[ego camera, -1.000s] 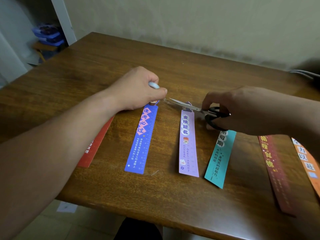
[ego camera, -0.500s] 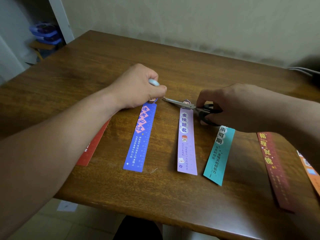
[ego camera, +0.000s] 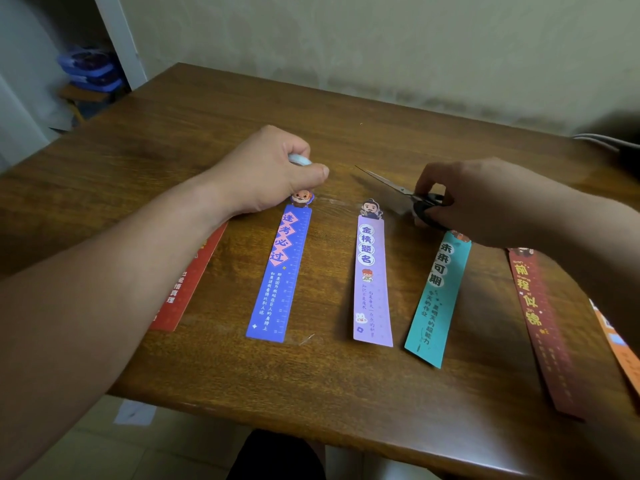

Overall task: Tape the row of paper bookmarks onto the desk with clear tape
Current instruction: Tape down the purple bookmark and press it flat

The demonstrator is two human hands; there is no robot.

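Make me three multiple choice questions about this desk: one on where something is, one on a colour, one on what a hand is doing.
1. The purple bookmark lies:
A) between the blue bookmark and the teal bookmark
B) at the row's left end
C) on the floor

2. The handles of the scissors are:
A) yellow
B) black
C) white

3. The left hand:
A) lies flat and empty
B) holds a pen
C) grips the tape roll

Answers:
1 A: blue lies to its left and teal to its right.
2 B: black loops show in the right hand.
3 C: its fingers curl round the roll.
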